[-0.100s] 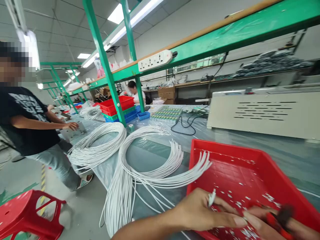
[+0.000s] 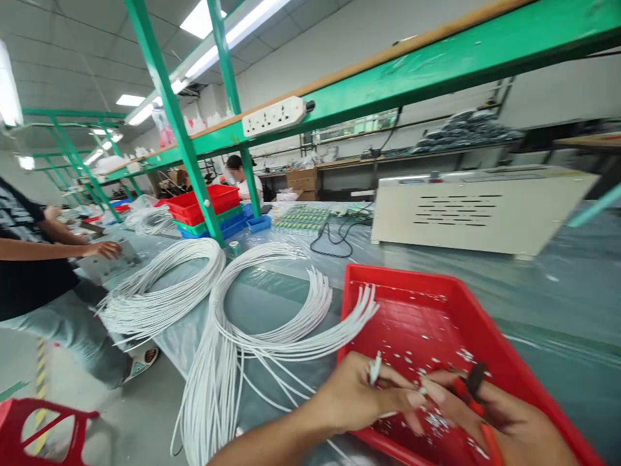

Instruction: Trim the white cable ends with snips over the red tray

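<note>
Our left hand (image 2: pixel 359 395) is closed in a pinch on a short white cable end (image 2: pixel 374 367), which sticks up between the fingers, its long axis near upright and tilted slightly away from us. Our right hand (image 2: pixel 504 424) grips a red-handled wire stripper (image 2: pixel 468 391), fingers wrapped round the handles, its head just to the right of the cable end and almost touching the left fingertips. So the cable lies leftward from the tool, and the right hand is the nearer one to close that gap. Both hands work over the near corner of the red tray (image 2: pixel 490 323), which is littered with white insulation scraps (image 2: pixel 436 421). The white cable bundle (image 2: pixel 291 336) loops across the plastic-covered tabletop (image 2: pixel 557 285), its cut ends resting on the tray's left rim. A cream machine housing (image 2: pixel 475 210) sits beyond (vents facing us). A co-worker's hand (image 2: pixel 104 249) rests on a metal piece further left. Against the earlier frame, the view has swung right: everything sits further left, and both hands have come up into fuller sight, the tool now sharper.
</note>
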The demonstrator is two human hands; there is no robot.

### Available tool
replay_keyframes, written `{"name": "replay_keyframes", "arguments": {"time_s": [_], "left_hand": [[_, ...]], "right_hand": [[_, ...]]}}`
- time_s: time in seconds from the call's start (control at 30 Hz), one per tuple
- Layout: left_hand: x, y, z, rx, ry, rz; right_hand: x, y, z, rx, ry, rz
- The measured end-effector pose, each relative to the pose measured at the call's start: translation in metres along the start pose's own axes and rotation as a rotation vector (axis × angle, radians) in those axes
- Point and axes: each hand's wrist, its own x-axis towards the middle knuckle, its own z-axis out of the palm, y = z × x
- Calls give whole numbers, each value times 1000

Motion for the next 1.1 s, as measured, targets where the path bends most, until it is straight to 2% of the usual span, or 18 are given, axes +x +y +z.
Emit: {"name": "replay_keyframes", "arguments": {"time_s": [0.07,0.1,0.27,0.33,0.43,0.53,0.63,0.97,1.1], "left_hand": [[3,0,1,-29,41,-3],[4,0,1,-49,65,6],[5,2,3,-64,99,-18],[4,2,2,15,90,-6],[4,2,1,114,78,2],[3,2,1,158,68,6],[2,3,3,174,51,16],[1,4,4,193,1,18],[1,2,3,189,5,34]], "right_hand": [[4,-2,-8,-28,-122,14],[5,-4,-11,-56,-141,2],[-3,-12,-22,-485,-40,-197],[-6,-15,-24,-677,-22,-214],[-7,-17,-24,-860,-73,-157],[-8,-19,-23,-856,-188,-66],[-10,-21,-22,-822,-249,-11],[-11,-27,-20,-792,-271,-8],[-11,-26,-21,-734,-324,56]]}}
